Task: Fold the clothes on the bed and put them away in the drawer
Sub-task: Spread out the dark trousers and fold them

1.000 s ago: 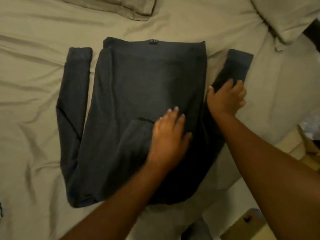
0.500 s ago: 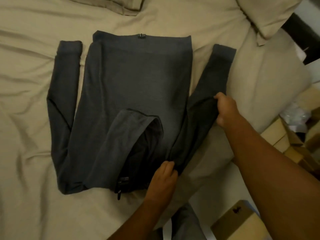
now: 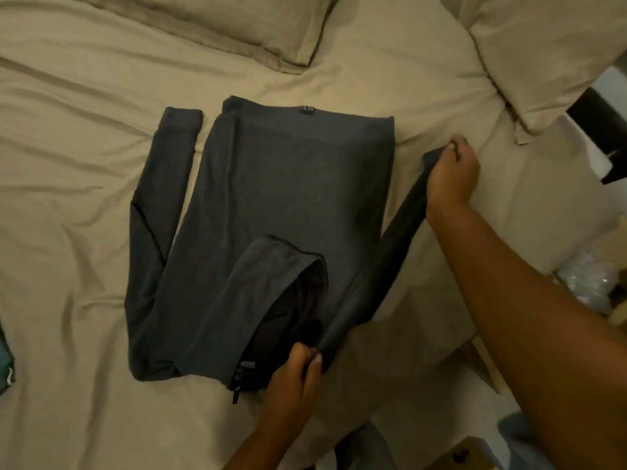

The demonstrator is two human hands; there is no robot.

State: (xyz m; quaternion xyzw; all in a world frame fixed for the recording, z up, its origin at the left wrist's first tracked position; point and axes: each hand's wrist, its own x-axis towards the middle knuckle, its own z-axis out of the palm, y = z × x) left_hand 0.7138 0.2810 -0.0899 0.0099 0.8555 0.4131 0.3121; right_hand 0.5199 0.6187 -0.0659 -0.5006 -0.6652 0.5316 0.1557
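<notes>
— How far along is this?

— Early, I'd say. The bed (image 3: pixel 84 215) fills nearly the whole frame, with one pillow (image 3: pixel 237 25) at the upper centre and another pillow (image 3: pixel 543 45) at the upper right. One dark grey zip top (image 3: pixel 288 184) lies spread flat in the middle of the bed, hem toward the top of the frame, its hood (image 3: pixel 271 276) laid up onto the body near the bottom. No fold across the body shows yet, and no drawer is in view.

— And the sleeves?

— The left-of-frame sleeve (image 3: pixel 159 198) lies straight alongside the body. The right-of-frame sleeve (image 3: pixel 397 239) is drawn taut between both hands (that looks like the fold in hand).

— The grip on each side?

— The right hand (image 3: pixel 453 174) has its grip clamped on the cuff, right of centre. The left hand (image 3: pixel 291 374) pinches the shoulder end of that same sleeve at the lower centre, thumb on top.

— So what's left?

— By my reckoning: lay that sleeve in, fold the body, then carry the top to the drawer. A scrap of teal cloth (image 3: pixel 5 361) at the left edge may be another piece waiting, but too little of it shows to tell.

— Any writing?

— A zip pull (image 3: pixel 235 393) hangs off the lower edge, a small pale label (image 3: pixel 247 363) sits just above it, and a dark tab (image 3: pixel 307 110) sits at the hem. Nothing on any of them is legible.
</notes>
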